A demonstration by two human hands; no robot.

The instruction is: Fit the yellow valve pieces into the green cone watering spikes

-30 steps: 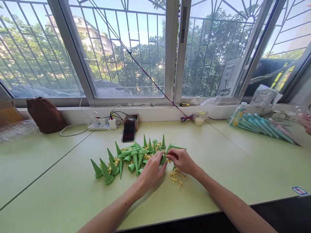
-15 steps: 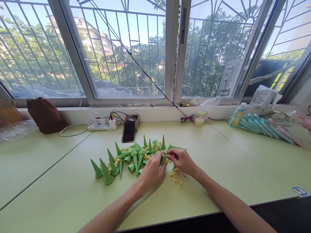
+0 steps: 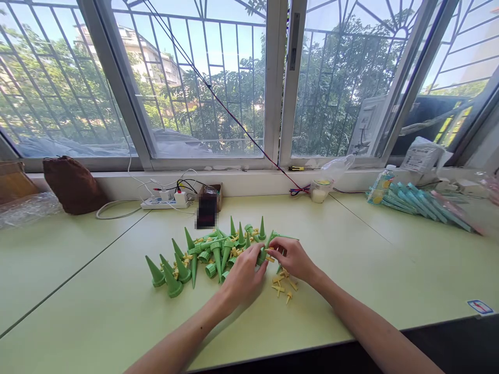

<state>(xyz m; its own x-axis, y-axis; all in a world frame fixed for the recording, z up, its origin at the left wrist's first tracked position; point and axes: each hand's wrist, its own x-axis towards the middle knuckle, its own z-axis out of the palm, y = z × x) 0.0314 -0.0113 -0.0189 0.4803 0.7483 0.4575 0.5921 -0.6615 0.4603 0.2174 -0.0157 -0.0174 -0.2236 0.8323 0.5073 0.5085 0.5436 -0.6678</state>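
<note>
Loose yellow tees (image 3: 278, 289) on worktop (image 3: 370, 306), front-edge side of right hand (image 3: 294, 258). Left hand (image 3: 245, 272) grips a green cone (image 3: 262, 256) between the hands; right pinches a small yellow piece (image 3: 270, 249) at it, contact hidden. Cone pile (image 3: 217, 252) left of hands, spreading beyond. Power strip (image 3: 161, 203) at back edge.

Hands (image 3: 246, 272) bare; small mole (image 3: 201, 328) on left forearm (image 3: 183, 336).

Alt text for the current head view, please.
The left hand holds a green piece while the right hand appears to pinch a small yellow piece beside it. Green spikes and yellow bits cluster nearby on a table, before barred windows.
</note>
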